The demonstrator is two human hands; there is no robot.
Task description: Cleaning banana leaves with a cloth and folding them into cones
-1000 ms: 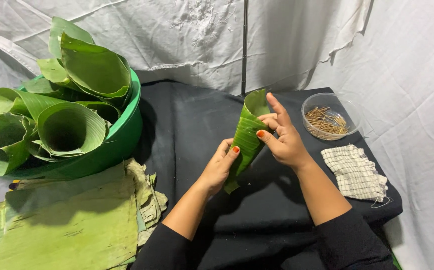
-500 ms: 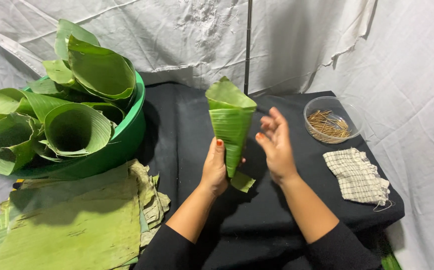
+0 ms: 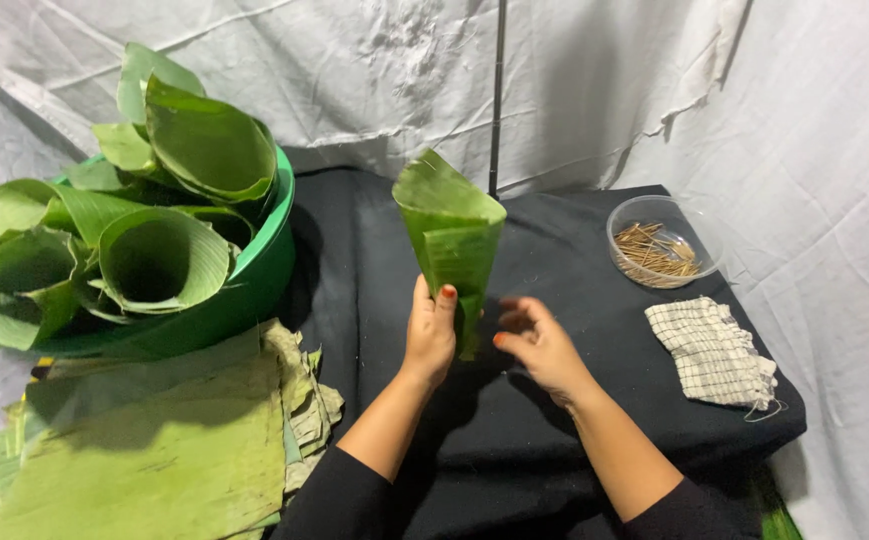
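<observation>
Left hand (image 3: 430,335) clamped on leaf cone (image 3: 451,240), held upright; right hand (image 3: 539,345) just beside, fingers apart, empty; unpinned, likely to unroll if grip slackens.

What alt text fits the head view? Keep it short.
A person's left hand holds a green leaf cone upright over a black cloth-covered table, the right hand open beside it. At left, a green tub of rolled leaves above stacked flat leaves; at right, a bowl of small sticks and a checked cloth.
</observation>
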